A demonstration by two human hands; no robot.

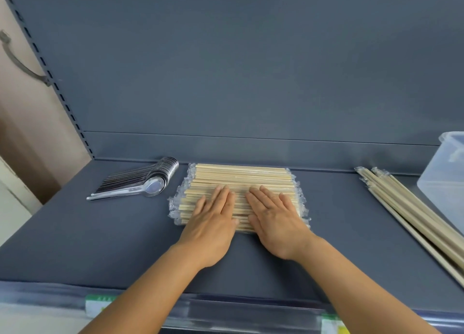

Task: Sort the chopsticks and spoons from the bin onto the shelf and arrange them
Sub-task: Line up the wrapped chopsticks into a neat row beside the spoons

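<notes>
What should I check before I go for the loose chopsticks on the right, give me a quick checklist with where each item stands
1. Both hands free: ok. The left hand and right hand lie flat on the chopstick stack, gripping nothing.
2. Stack squared up: ok, rows look parallel, wrapper ends roughly even.
3. Spoons grouped: ok, nested in one row left of the stack.
4. Loose chopsticks sorted: not ok, they lie slanted, apart from the stack.
5. Bin emptied: cannot tell, it is partly out of frame.
6. Shelf room beside the stack: ok.
</notes>
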